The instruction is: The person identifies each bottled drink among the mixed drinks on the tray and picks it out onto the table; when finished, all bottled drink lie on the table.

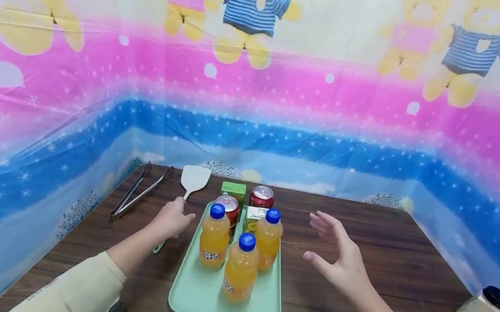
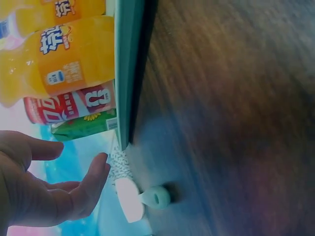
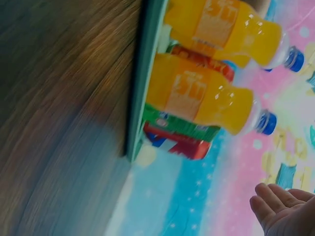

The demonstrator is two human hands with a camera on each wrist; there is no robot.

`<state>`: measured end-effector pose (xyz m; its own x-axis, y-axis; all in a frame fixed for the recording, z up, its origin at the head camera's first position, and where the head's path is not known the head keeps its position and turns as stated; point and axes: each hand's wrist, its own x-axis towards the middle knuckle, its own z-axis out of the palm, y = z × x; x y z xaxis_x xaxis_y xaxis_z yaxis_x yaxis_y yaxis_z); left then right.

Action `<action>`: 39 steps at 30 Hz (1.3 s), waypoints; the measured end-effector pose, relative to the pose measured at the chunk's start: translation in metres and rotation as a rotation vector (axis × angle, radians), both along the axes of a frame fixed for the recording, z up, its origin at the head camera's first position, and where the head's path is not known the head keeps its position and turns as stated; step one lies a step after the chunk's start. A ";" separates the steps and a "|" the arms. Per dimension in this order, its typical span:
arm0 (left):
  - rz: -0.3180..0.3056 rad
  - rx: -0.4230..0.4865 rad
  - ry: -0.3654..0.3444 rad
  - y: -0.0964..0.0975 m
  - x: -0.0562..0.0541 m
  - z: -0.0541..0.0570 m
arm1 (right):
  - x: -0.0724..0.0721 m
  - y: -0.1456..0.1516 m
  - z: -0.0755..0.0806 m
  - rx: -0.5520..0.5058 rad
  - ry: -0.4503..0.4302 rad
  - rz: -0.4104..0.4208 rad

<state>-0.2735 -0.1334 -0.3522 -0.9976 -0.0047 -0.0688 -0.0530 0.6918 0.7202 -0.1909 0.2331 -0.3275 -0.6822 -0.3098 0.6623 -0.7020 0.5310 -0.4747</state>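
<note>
My left hand (image 1: 173, 218) hovers left of a mint-green tray (image 1: 197, 300), over the handle of a white spatula (image 1: 194, 178). In the left wrist view its fingers are loosely bent, with nothing between thumb and fingers. On the other side of the tray, my right hand (image 1: 342, 257) is raised with fingers spread and holds nothing. Three orange soda bottles with blue caps stand on the tray: a front one (image 1: 241, 274), a left one (image 1: 214, 240) and a right one (image 1: 270, 243). Behind them are a red can (image 1: 229, 205) and a yellow-green drink carton (image 1: 252, 216), both partly hidden.
At the tray's far end stand a green carton (image 1: 233, 189) and another red can (image 1: 261, 197). Metal tongs (image 1: 141, 198) lie at the back left of the wooden table (image 1: 396, 255). A black-lidded jar (image 1: 482, 309) stands at the right edge. Printed cloth hangs around the table.
</note>
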 end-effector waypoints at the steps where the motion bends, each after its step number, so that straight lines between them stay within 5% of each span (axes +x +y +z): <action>1: -0.003 -0.004 -0.004 0.000 0.000 -0.001 | 0.001 -0.002 0.001 -0.021 -0.013 0.022; 12: 0.001 0.044 -0.110 0.005 0.004 -0.006 | 0.016 -0.024 0.001 -0.104 -0.107 0.156; 23: -0.017 0.030 -0.157 0.008 0.005 -0.017 | 0.017 -0.042 -0.012 -0.092 -0.123 0.129; 39: -0.058 0.068 -0.144 0.015 0.005 -0.024 | 0.016 -0.065 -0.019 -0.136 -0.334 0.139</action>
<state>-0.2683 -0.1189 -0.3765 -0.9759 0.0623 -0.2092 -0.1202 0.6464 0.7534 -0.1746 0.1684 -0.3467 -0.8250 -0.3396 0.4518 -0.5575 0.3581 -0.7490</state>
